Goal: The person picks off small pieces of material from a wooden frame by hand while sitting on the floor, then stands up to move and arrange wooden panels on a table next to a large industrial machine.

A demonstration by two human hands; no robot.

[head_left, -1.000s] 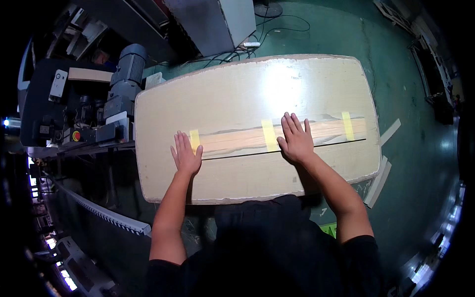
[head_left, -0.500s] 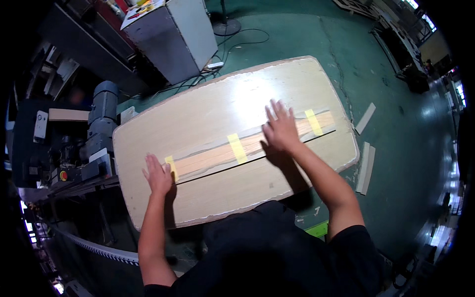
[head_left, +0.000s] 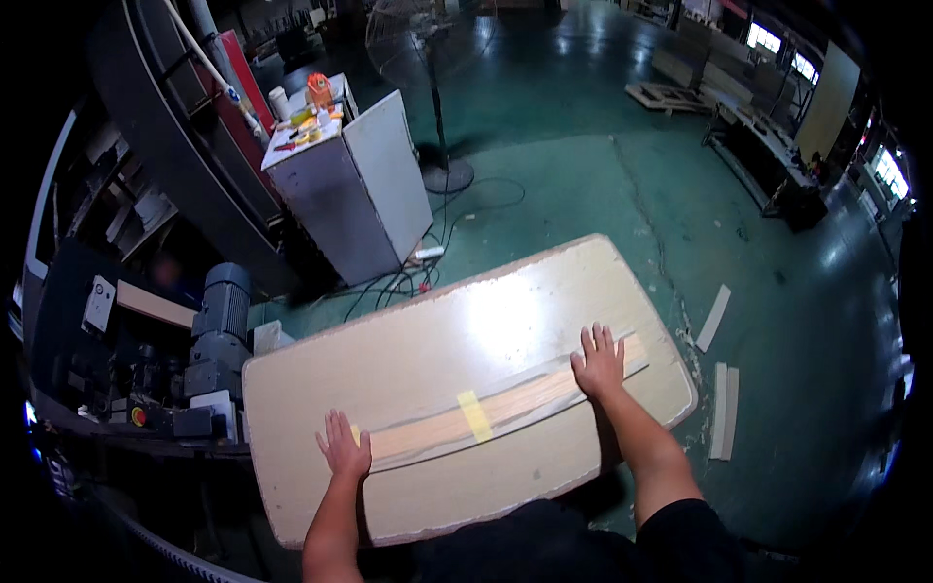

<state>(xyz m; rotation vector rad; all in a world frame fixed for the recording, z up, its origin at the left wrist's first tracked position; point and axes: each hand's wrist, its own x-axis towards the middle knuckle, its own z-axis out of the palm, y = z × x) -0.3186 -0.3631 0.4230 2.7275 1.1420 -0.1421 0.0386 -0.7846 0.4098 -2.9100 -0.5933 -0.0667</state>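
Note:
A large pale board (head_left: pixel 428 350) with rounded corners lies flat in front of me. Along it runs a long light wooden strip (head_left: pixel 505 406), fastened with yellow tape (head_left: pixel 474 416) near its middle. My left hand (head_left: pixel 343 447) lies flat with spread fingers on the strip's left end, covering most of another tape piece. My right hand (head_left: pixel 599 361) presses flat on the strip near its right end. Neither hand grips anything.
A grey machine with a motor (head_left: pixel 219 321) stands at the board's left edge. A white cabinet (head_left: pixel 355 194) with small objects on top and a standing fan (head_left: pixel 437 87) are behind. Cables (head_left: pixel 457 219) and loose wood strips (head_left: pixel 721 408) lie on the green floor.
The view has tilted up and away, showing more of the hall. My right hand has slid right along the strip, past the middle tape; my left hand stays at the left end.

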